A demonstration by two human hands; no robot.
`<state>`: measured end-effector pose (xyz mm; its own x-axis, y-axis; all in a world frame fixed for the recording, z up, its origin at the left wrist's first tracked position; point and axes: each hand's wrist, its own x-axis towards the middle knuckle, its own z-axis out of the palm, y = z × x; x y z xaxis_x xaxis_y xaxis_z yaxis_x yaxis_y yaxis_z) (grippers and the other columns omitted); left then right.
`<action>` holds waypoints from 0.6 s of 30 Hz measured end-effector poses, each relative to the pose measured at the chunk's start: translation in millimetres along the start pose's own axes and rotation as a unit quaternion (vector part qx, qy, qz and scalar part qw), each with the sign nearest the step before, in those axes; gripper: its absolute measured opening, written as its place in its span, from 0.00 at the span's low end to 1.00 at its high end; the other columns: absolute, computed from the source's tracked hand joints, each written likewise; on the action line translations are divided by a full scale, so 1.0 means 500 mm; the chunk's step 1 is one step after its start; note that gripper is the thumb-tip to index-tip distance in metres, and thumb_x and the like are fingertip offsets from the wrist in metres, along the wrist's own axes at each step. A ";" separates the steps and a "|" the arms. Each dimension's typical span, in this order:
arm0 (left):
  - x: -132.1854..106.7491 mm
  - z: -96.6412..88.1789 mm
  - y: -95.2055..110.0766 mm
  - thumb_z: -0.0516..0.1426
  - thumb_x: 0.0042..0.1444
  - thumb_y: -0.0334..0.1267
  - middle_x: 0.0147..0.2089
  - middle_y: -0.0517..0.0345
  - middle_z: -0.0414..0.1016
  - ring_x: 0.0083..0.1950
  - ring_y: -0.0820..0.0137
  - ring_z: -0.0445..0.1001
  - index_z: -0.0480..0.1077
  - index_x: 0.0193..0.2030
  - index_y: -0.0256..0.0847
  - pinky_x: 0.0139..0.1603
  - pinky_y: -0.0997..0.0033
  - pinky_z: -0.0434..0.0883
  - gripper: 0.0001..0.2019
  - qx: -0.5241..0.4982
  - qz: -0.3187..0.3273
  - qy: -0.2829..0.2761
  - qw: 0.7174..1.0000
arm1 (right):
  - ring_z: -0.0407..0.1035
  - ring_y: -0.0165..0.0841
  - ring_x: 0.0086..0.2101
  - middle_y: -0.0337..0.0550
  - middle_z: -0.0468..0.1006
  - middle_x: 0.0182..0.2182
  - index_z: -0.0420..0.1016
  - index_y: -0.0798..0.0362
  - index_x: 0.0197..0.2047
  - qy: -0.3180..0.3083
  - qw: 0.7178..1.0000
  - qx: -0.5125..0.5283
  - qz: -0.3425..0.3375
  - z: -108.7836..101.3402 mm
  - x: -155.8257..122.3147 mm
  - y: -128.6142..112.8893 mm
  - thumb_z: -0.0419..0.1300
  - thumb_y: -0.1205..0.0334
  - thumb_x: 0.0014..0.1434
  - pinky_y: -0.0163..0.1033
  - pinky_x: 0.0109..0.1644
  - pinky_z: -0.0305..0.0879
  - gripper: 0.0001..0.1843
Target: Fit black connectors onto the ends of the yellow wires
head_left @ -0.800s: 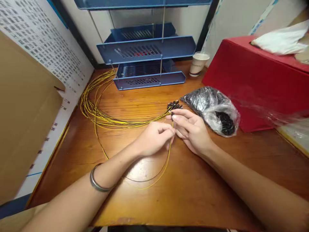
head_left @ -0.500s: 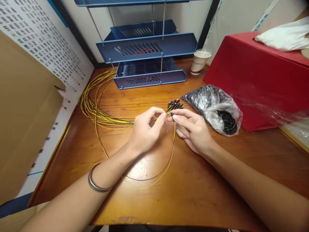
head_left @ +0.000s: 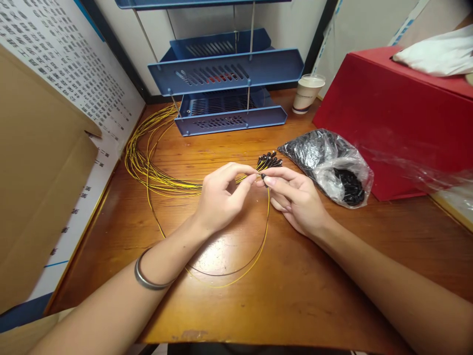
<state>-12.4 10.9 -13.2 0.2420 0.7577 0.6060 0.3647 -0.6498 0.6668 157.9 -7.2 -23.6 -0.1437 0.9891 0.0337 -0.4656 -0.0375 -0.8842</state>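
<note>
The right hand (head_left: 301, 202) has its thumb and forefinger closed on a small black connector (head_left: 263, 177), the other fingers curled loosely below. The left hand (head_left: 221, 195) comes at it from the other side, thumb and forefinger drawn almost together right at the connector's tip; I can't tell from here whether they have hold of anything, the spot is that tiny. Both hands are around the middle of the wooden tabletop (head_left: 303, 296). From the connector a thin yellow-and-dark wire pair (head_left: 268, 207) drops, bows round towards the near edge and passes under the left forearm, which wears a dark bracelet (head_left: 148, 284). Just beyond the fingers sits a cluster of black connectors (head_left: 271, 159), on the ends of a bundle of yellow and dark wires (head_left: 166, 183) that runs left across the tabletop and curls up towards its far left corner. To the right of the cluster, nearer the right side, lies a clear plastic bag (head_left: 321, 158) full of small black pieces. Along the far edge stands a blue tiered desk tray (head_left: 229, 74), with a paper cup (head_left: 308, 93) just to its right. A red box (head_left: 384, 123) fills the far right corner, crumpled white tissue (head_left: 439, 55) on top, and brown cardboard (head_left: 37, 172) leans in over the left edge
</note>
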 end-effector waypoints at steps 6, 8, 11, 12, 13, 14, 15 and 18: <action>0.000 0.001 0.003 0.61 0.62 0.33 0.32 0.63 0.80 0.22 0.80 0.63 0.76 0.37 0.39 0.26 0.76 0.63 0.03 -0.033 -0.037 -0.009 0.999 | 0.46 0.18 0.14 0.32 0.71 0.17 0.80 0.53 0.38 0.011 1.000 -0.002 0.004 0.002 0.000 -0.001 0.71 0.64 0.54 0.30 0.16 0.39 0.08; 0.000 0.001 0.004 0.61 0.63 0.35 0.29 0.64 0.79 0.21 0.80 0.62 0.76 0.37 0.39 0.25 0.76 0.62 0.04 -0.044 -0.054 -0.013 0.998 | 0.45 0.19 0.14 0.29 0.66 0.14 0.79 0.54 0.37 0.013 1.000 -0.004 0.005 0.003 -0.002 -0.002 0.71 0.64 0.54 0.30 0.16 0.39 0.08; 0.000 0.002 0.004 0.61 0.63 0.36 0.28 0.64 0.78 0.21 0.79 0.61 0.77 0.37 0.40 0.24 0.76 0.61 0.05 -0.057 -0.069 -0.016 0.996 | 0.44 0.20 0.14 0.27 0.63 0.13 0.79 0.54 0.38 0.016 1.000 -0.010 0.004 0.004 -0.003 -0.002 0.71 0.63 0.53 0.30 0.16 0.39 0.09; 0.000 0.002 0.004 0.61 0.63 0.36 0.28 0.64 0.78 0.21 0.79 0.61 0.77 0.37 0.39 0.24 0.76 0.61 0.05 -0.060 -0.073 -0.015 0.995 | 0.44 0.20 0.14 0.27 0.63 0.13 0.79 0.54 0.38 0.016 1.000 -0.012 0.004 0.004 -0.003 -0.002 0.71 0.63 0.53 0.30 0.16 0.39 0.09; 0.000 0.003 0.003 0.61 0.63 0.36 0.28 0.63 0.78 0.21 0.79 0.61 0.77 0.37 0.39 0.24 0.76 0.61 0.05 -0.063 -0.077 -0.015 0.995 | 0.44 0.20 0.14 0.28 0.63 0.13 0.79 0.54 0.37 0.016 1.000 -0.012 0.004 0.004 -0.002 -0.002 0.72 0.63 0.53 0.30 0.16 0.39 0.09; 0.000 0.003 0.003 0.61 0.63 0.36 0.28 0.63 0.79 0.21 0.79 0.61 0.77 0.37 0.39 0.24 0.76 0.61 0.05 -0.066 -0.080 -0.016 0.994 | 0.44 0.20 0.14 0.28 0.63 0.13 0.79 0.54 0.37 0.016 1.000 -0.013 0.004 0.004 -0.002 -0.002 0.72 0.63 0.53 0.30 0.16 0.39 0.09; 0.000 0.003 0.002 0.61 0.63 0.36 0.28 0.63 0.79 0.21 0.79 0.61 0.77 0.37 0.39 0.24 0.76 0.60 0.05 -0.069 -0.083 -0.016 0.994 | 0.44 0.20 0.14 0.28 0.63 0.13 0.79 0.54 0.37 0.015 1.000 -0.014 0.004 0.003 -0.001 -0.002 0.72 0.63 0.53 0.30 0.16 0.38 0.09; 0.000 0.003 0.002 0.61 0.62 0.37 0.28 0.62 0.78 0.22 0.79 0.62 0.77 0.36 0.39 0.24 0.76 0.60 0.05 -0.072 -0.088 -0.020 0.993 | 0.44 0.19 0.14 0.28 0.65 0.13 0.79 0.54 0.37 0.013 1.000 -0.017 0.004 0.002 -0.001 -0.002 0.72 0.62 0.53 0.31 0.16 0.38 0.09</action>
<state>-10.8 10.3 -12.9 0.2223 0.8602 0.4590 0.2727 -0.5069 0.8178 157.5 -7.6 -21.9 -0.1252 0.9920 0.0146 -0.4337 -0.0415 -0.9001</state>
